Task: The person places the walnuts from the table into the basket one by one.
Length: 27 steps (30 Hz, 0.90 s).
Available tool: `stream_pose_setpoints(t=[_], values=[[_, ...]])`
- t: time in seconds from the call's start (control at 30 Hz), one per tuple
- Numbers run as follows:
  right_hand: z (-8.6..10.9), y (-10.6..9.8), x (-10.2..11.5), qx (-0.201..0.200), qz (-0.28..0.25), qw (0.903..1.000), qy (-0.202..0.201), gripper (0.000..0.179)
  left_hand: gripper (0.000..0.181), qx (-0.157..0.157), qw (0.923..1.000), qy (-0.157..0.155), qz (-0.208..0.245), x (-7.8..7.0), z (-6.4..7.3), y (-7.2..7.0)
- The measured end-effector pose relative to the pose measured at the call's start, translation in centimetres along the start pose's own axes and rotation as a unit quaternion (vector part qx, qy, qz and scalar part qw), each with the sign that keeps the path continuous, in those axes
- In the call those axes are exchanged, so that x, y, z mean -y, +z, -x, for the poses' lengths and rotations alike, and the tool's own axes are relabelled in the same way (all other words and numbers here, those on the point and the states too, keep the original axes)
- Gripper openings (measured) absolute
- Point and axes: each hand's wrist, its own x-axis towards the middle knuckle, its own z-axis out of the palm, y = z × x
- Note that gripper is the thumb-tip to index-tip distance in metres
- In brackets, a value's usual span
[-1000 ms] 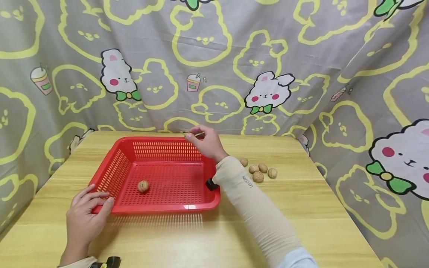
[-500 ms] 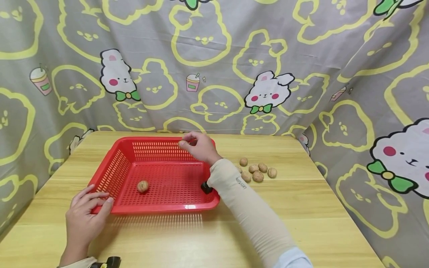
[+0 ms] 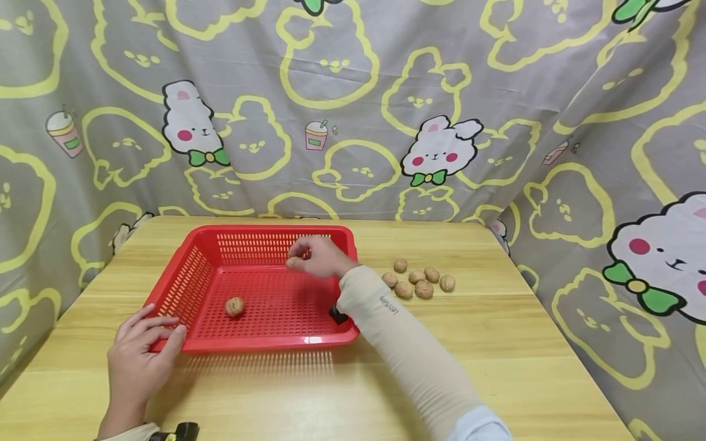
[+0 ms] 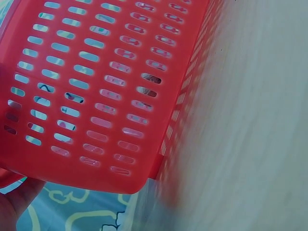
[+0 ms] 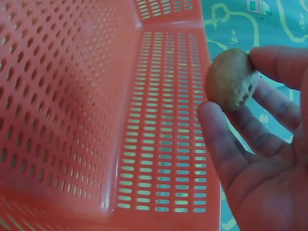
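Observation:
Over the right part of a red plastic basket (image 3: 276, 342), my right hand (image 3: 320, 256) pinches a walnut (image 5: 233, 79) between thumb and fingertips. The right wrist view shows this nut plainly, with a dark, rough patch at one end; in the head view the fingers mostly cover it. My left hand (image 3: 142, 349) holds the basket's front left corner, thumb and fingers over the rim. Another walnut (image 3: 235, 307) lies on the basket floor toward the left. In the left wrist view the slotted basket wall (image 4: 91, 96) fills much of the picture.
Several walnuts (image 3: 423, 289) lie in a loose group on the wooden table (image 3: 496, 361), right of the basket. A grey curtain (image 3: 353, 79) with yellow outlines and white rabbits hangs behind the table and along its sides.
My right hand has moved down and slightly left from the basket's back rim to inside it, carrying the walnut. More of the walnut group shows beside the sleeve. The left hand stays put.

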Motion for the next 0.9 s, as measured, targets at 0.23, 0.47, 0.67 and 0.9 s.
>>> stream_pose_setpoints(t=[0.23, 0.47, 0.67, 0.9], values=[[0.18, 0.25, -0.01, 0.001, 0.023, 0.9997, -0.003, 0.006, 0.018, 0.001, 1.0, -0.004, 0.002, 0.17, 0.06, 0.04], [0.24, 0.27, -0.06, 0.01, 0.015, 0.9998, 0.011, 0.005, 0.018, 0.001, 1.0, 0.002, 0.007, 0.11, -0.07, -0.01], [0.27, 0.17, 0.02, 0.01, 0.003, 0.9999, 0.014, 0.006, 0.019, 0.001, 1.0, 0.002, 0.006, -0.09, -0.09, -0.03], [0.69, -0.23, 0.36, -0.03, -0.048, 0.9983, -0.011, 0.006, 0.02, 0.001, 1.0, 0.002, 0.004, -0.12, -0.04, -0.07]])
